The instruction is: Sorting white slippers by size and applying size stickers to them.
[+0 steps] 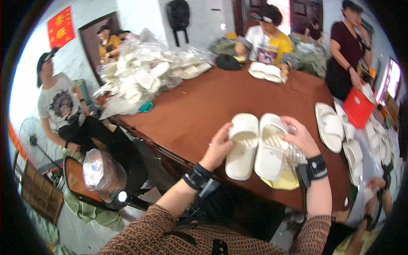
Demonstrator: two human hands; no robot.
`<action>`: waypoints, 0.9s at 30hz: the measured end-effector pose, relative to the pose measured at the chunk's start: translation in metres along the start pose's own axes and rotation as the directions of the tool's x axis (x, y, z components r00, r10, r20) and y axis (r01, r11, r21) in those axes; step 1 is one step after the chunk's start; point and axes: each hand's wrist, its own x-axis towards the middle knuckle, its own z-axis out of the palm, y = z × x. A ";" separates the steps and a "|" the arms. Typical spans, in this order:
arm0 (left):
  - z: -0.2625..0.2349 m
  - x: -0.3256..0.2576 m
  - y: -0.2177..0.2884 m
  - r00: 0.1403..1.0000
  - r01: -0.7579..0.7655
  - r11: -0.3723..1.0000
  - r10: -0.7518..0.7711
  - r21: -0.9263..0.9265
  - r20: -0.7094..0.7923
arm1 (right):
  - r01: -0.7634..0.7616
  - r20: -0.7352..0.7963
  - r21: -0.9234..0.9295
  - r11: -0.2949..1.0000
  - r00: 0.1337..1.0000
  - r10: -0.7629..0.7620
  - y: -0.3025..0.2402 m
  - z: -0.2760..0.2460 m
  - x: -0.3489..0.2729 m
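Two white slide slippers are held side by side over the brown tabletop, toes pointing away from me. My left hand [219, 146] is closed on the outer edge of the left slipper [240, 160], its fingers at the strap. Around the strap of the right slipper [270, 160] closes my right hand [301, 137]. Crumpled clear plastic [294, 158] lies under and beside that right hand; whether the hand touches it I cannot tell. Partly covered by the slippers, a yellow sheet [285, 181] rests at the table's near edge.
The brown-covered table [204, 102] bears a heap of bagged white slippers [148, 72] far left and loose white slippers [329, 127] right. A person across handles another white pair [267, 72]. A red bag [359, 106] is at the right. Co-workers stand around.
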 end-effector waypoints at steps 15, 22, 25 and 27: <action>0.020 0.002 0.023 0.997 0.070 0.994 -0.071 -0.079 -0.014 | 0.071 0.050 -0.434 0.898 0.997 -0.054 0.039 -0.007 0.015; 0.008 0.001 0.021 0.990 0.133 0.976 -0.139 -0.173 -0.025 | 0.015 0.154 -0.253 0.967 0.988 0.025 0.036 -0.005 0.015; 0.003 0.001 0.017 0.989 0.121 0.967 -0.136 -0.222 -0.054 | 0.031 0.177 -0.266 0.964 0.984 0.018 0.029 -0.001 0.014; 0.002 0.002 0.015 0.988 0.123 0.956 -0.143 -0.268 -0.058 | 0.033 0.197 -0.221 0.975 0.980 0.011 0.023 -0.001 0.011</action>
